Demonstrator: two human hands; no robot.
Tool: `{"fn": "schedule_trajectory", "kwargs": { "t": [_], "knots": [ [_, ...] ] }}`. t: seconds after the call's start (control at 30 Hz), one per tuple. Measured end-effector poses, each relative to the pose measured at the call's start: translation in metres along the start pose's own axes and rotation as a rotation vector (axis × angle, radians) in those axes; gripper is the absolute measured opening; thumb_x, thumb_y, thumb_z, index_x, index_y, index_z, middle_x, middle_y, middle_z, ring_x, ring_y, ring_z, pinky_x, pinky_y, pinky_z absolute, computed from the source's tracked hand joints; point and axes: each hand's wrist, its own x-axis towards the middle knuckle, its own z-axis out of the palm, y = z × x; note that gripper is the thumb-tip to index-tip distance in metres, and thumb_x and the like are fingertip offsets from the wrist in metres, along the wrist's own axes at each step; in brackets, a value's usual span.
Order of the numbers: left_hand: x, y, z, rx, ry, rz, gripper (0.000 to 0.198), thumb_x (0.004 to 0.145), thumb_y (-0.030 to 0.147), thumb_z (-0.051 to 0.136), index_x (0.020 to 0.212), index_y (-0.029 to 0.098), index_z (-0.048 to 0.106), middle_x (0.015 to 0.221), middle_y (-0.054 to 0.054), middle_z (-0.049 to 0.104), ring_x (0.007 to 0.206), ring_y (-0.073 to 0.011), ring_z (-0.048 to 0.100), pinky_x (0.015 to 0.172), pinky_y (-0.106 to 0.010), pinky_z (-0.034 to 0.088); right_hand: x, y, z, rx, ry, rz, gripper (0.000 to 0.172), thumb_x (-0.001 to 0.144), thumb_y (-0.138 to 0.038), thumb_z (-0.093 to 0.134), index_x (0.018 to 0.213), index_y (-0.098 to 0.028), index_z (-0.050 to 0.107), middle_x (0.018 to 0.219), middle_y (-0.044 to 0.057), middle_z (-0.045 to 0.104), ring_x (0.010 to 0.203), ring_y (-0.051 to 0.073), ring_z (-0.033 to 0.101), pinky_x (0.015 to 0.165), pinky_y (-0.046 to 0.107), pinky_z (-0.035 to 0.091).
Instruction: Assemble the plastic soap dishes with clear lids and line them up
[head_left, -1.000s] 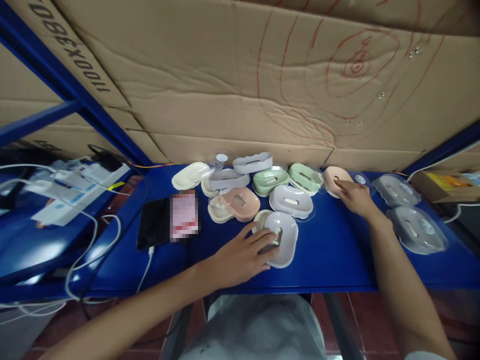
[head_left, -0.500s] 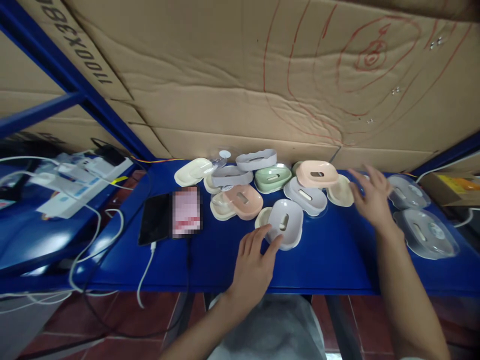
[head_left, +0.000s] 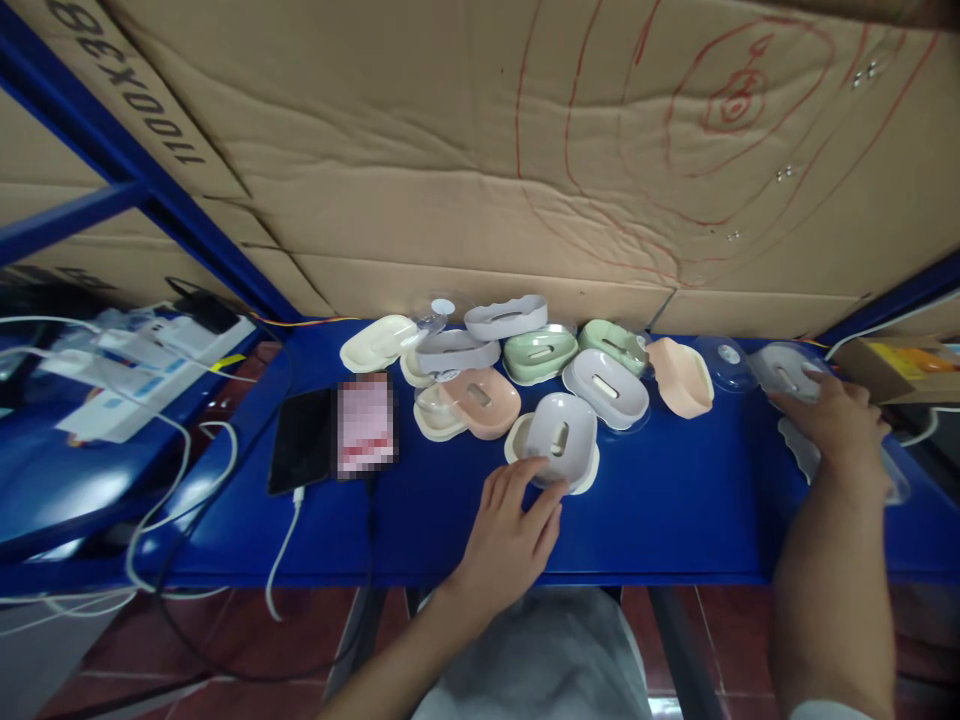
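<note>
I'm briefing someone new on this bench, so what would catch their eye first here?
A huddle of pastel soap dishes on the blue table, below red-scribbled cardboard. The left hand touches the nearest grey soap dish; the right hand rests on clear plastic lids far right.

Dim indoor light, soft focus, strong wide-angle bending at edges.

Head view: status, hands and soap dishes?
Left hand open, fingertips at grey soap dish. Right hand on clear lids, grip unclear. Peach dish tilted between them.
</note>
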Motion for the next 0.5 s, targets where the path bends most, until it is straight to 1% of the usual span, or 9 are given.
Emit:
{"fn": "schedule_trajectory", "kwargs": {
  "t": [0.07,0.1,0.17,0.2,0.27,0.37,0.43,0.5],
  "knots": [
    [-0.001,0.000,0.000,-0.013,-0.006,-0.008,0.029,0.102,0.016,0.059,0.128,0.025,0.069,0.134,-0.015,0.066,0.125,-0.0314,0.067,0.103,-0.052,0.058,-0.001,-0.005,0.002,0.014,0.071,-0.012,0.087,0.077,-0.077,0.070,0.147,-0.025,0.063,0.154,0.037,0.049,0.141,0.056,0.048,0.106,0.076,0.032],
    [-0.001,-0.001,0.000,-0.018,-0.008,-0.009,0.029,0.102,0.016,0.059,0.128,0.025,0.068,0.134,-0.014,0.066,0.125,-0.0314,0.067,0.102,-0.052,0.058,-0.002,-0.008,0.002,0.021,0.079,-0.033,0.088,0.077,-0.077,0.071,0.147,-0.024,0.062,0.156,0.038,0.046,0.143,0.055,0.047,0.105,0.075,0.033],
    [-0.002,-0.001,0.001,-0.030,-0.006,-0.009,0.029,0.102,0.017,0.060,0.128,0.025,0.068,0.135,-0.014,0.066,0.124,-0.0312,0.067,0.101,-0.051,0.059,-0.004,-0.014,0.002,0.021,0.052,-0.075,0.091,0.078,-0.076,0.071,0.151,-0.023,0.058,0.158,0.038,0.043,0.142,0.055,0.047,0.102,0.074,0.036],
    [-0.003,-0.002,0.002,-0.036,-0.005,-0.011,0.028,0.102,0.017,0.060,0.128,0.025,0.068,0.135,-0.014,0.066,0.123,-0.0313,0.067,0.100,-0.051,0.059,-0.006,-0.017,0.002,0.007,0.032,-0.078,0.090,0.080,-0.075,0.070,0.152,-0.022,0.057,0.157,0.039,0.044,0.139,0.056,0.050,0.101,0.074,0.036],
    [-0.003,-0.002,0.002,-0.048,-0.003,-0.012,0.028,0.102,0.017,0.060,0.127,0.025,0.068,0.135,-0.015,0.065,0.123,-0.0314,0.066,0.100,-0.051,0.059,-0.008,-0.022,0.001,-0.034,0.017,-0.043,0.087,0.081,-0.070,0.070,0.153,-0.021,0.057,0.151,0.038,0.051,0.130,0.057,0.057,0.100,0.073,0.038],
    [-0.002,-0.002,0.002,-0.060,-0.001,-0.020,0.027,0.102,0.017,0.061,0.127,0.024,0.069,0.135,-0.015,0.065,0.124,-0.0315,0.066,0.100,-0.051,0.059,-0.006,-0.023,0.001,-0.049,0.056,0.003,0.084,0.076,-0.066,0.075,0.147,-0.022,0.064,0.142,0.036,0.058,0.121,0.054,0.063,0.096,0.069,0.043],
    [-0.001,-0.001,0.001,-0.071,0.007,-0.033,0.027,0.102,0.017,0.061,0.126,0.025,0.069,0.135,-0.014,0.065,0.125,-0.0311,0.066,0.100,-0.050,0.059,-0.002,-0.018,0.002,0.011,0.111,-0.063,0.077,0.073,-0.065,0.077,0.137,-0.023,0.071,0.134,0.033,0.062,0.112,0.049,0.067,0.091,0.065,0.047],
    [-0.001,-0.001,0.000,-0.084,0.018,-0.048,0.026,0.102,0.018,0.061,0.124,0.026,0.070,0.134,-0.014,0.066,0.125,-0.0311,0.066,0.101,-0.051,0.058,0.004,-0.011,0.001,0.083,0.168,-0.229,0.066,0.080,-0.065,0.069,0.131,-0.024,0.072,0.125,0.028,0.065,0.102,0.042,0.068,0.085,0.062,0.049]
  ]
}}
